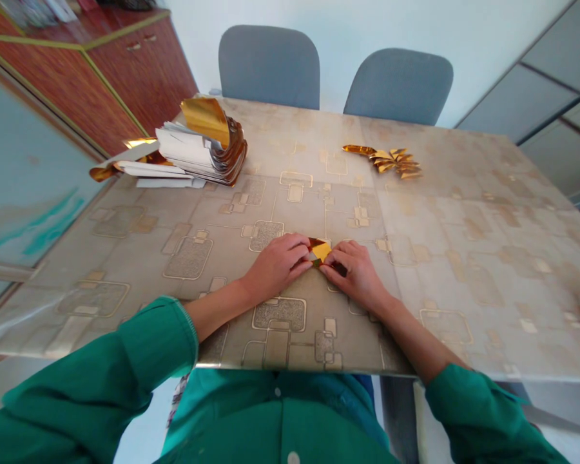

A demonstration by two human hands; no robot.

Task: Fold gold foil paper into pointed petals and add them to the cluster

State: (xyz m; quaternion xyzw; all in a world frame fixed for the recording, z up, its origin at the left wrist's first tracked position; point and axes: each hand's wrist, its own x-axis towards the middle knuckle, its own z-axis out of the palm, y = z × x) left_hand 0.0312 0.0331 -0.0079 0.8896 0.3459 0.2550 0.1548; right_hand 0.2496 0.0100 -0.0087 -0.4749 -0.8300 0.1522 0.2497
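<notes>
Between my two hands a small piece of gold foil paper (321, 250), partly folded, lies at the tabletop near the front edge. My left hand (286, 256) pinches its left end, with the fingers bent together. At the right end, my right hand (352, 265) grips it between thumb and fingers. The gold upper face shows in the gap; darker folded edges appear above and below it. My fingers cover both ends, so the full shape of the paper is hidden.
A tall stack of gold-and-white foil paper (193, 151) stands at the table's back left. Several folded gold pieces (391, 161) lie together at the back right. Two grey chairs (269, 67) stand behind the patterned table (430, 258). A wooden cabinet (130, 71) is at the left.
</notes>
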